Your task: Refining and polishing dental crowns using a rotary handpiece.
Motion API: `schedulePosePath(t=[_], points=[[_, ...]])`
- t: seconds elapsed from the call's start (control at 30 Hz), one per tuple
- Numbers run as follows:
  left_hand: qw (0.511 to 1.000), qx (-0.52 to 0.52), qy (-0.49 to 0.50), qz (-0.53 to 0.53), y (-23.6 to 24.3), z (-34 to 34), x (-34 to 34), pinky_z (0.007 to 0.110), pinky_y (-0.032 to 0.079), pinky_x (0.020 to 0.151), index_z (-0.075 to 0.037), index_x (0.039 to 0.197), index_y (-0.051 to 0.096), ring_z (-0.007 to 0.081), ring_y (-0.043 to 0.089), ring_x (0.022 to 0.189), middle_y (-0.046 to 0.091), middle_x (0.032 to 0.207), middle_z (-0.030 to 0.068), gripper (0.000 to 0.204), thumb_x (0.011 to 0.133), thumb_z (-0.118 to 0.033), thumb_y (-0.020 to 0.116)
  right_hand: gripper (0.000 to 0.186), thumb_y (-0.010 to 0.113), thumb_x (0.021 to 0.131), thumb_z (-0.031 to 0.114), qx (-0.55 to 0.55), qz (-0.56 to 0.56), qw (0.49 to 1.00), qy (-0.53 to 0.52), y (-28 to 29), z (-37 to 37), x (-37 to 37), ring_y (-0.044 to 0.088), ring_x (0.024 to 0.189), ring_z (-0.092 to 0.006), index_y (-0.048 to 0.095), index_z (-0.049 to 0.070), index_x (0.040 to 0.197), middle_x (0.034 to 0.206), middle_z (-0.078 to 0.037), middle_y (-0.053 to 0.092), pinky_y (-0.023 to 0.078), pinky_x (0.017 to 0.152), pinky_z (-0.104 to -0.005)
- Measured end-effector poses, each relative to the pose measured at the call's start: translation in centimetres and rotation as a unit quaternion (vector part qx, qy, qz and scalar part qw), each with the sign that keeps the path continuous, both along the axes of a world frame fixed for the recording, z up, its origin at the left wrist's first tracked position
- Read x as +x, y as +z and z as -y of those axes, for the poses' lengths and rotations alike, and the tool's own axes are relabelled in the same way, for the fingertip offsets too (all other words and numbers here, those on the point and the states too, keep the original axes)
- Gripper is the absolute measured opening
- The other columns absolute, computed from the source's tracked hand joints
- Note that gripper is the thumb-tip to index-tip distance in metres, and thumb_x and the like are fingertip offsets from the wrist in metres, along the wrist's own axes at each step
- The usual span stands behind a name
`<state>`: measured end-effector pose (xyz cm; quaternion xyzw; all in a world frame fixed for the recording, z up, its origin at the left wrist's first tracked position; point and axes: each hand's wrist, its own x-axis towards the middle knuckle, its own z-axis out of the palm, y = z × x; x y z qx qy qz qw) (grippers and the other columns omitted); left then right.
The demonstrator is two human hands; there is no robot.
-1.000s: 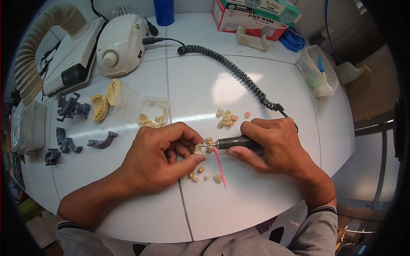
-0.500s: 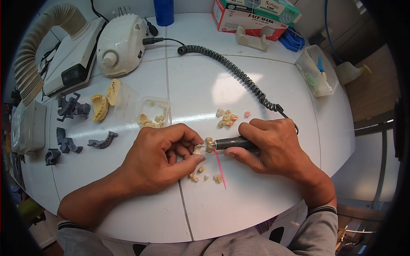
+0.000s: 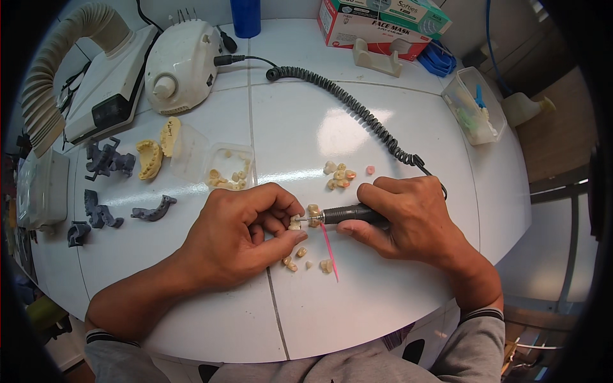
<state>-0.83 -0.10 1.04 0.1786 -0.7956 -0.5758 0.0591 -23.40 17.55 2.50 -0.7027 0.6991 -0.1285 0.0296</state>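
Note:
Between the thumb and fingers of my left hand [image 3: 236, 233] is a small off-white dental crown [image 3: 294, 225], partly covered by the fingertips. My right hand [image 3: 412, 220] is wrapped round a black rotary handpiece [image 3: 354, 214], which lies level and points left. Its thin metal bit reaches the crown; whether it spins cannot be seen. Just behind the bit, brownish tooth-shaped pieces [image 3: 313, 210] lie on the table. Below the handpiece are a thin pink stick [image 3: 330, 252], a larger cream crown [image 3: 326, 265] and several small tooth pieces [image 3: 301, 252].
More crowns [image 3: 340, 175] cluster beyond my hands. A coiled black cord [image 3: 351, 105] runs to the white control unit [image 3: 182, 67]. At left are a clear box [image 3: 251, 167] of tooth pieces, yellow dental casts [image 3: 149, 159], grey moulded parts [image 3: 99, 210] and a hose [image 3: 48, 76]. A plastic tub [image 3: 469, 127] stands right.
Almost nothing differs. Both hands, the crown and the handpiece keep their places, apart from a very slight shift of the whole view.

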Motion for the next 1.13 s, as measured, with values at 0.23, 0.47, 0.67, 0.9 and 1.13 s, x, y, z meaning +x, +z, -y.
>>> schedulePosePath(t=[0.23, 0.47, 0.67, 0.9, 1.13], points=[[1.000, -0.009, -0.003, -0.007, -0.02, -0.05, -0.03, 0.016, 0.038, 0.054, 0.005, 0.110, 0.075, -0.0002, 0.061, 0.068, 0.073, 0.084, 0.0011, 0.026, 0.091, -0.011, 0.084, 0.050, 0.079, 0.095, 0.058, -0.001, -0.001, 1.000, -0.006, -0.11, 0.00, 0.05, 0.060, 0.046, -0.0235, 0.072, 0.009, 0.087, 0.063, -0.005, 0.065, 0.042, 0.044, -0.0387], [1.000, -0.004, -0.001, -0.002, -0.07, -0.04, -0.03, 0.016, 0.039, 0.054, 0.005, 0.110, 0.075, -0.0002, 0.061, 0.067, 0.073, 0.083, 0.0011, 0.027, 0.090, -0.011, 0.084, 0.047, 0.083, 0.093, 0.053, 0.002, -0.002, 1.000, -0.007, 0.03, -0.03, 0.12, 0.059, 0.046, -0.0224, 0.072, 0.008, 0.088, 0.063, -0.005, 0.063, 0.041, 0.045, -0.0378], [1.000, -0.012, -0.001, -0.003, -0.03, -0.09, -0.05, 0.016, 0.039, 0.053, 0.005, 0.110, 0.075, -0.0003, 0.060, 0.067, 0.073, 0.083, 0.0008, 0.027, 0.090, -0.011, 0.085, 0.044, 0.087, 0.091, 0.048, 0.007, -0.003, 1.000, -0.008, 0.12, -0.06, 0.19, 0.059, 0.047, -0.0215, 0.072, 0.007, 0.087, 0.062, -0.004, 0.061, 0.041, 0.046, -0.0370], [1.000, -0.018, -0.002, -0.007, -0.07, -0.09, -0.03, 0.016, 0.039, 0.053, 0.004, 0.110, 0.075, -0.0003, 0.060, 0.067, 0.073, 0.083, 0.0005, 0.027, 0.090, -0.011, 0.085, 0.044, 0.086, 0.091, 0.049, 0.007, -0.006, 1.000, -0.006, 0.13, -0.09, 0.16, 0.058, 0.047, -0.0214, 0.072, 0.008, 0.087, 0.062, -0.004, 0.060, 0.041, 0.046, -0.0370], [1.000, -0.016, -0.003, -0.005, -0.15, -0.06, -0.02, 0.016, 0.040, 0.054, 0.004, 0.110, 0.075, 0.0001, 0.060, 0.067, 0.073, 0.083, 0.0006, 0.028, 0.090, -0.012, 0.085, 0.050, 0.079, 0.095, 0.058, 0.006, -0.005, 1.000, -0.011, -0.15, -0.12, 0.13, 0.061, 0.046, -0.0229, 0.074, 0.009, 0.089, 0.064, -0.005, 0.066, 0.043, 0.044, -0.0394]])
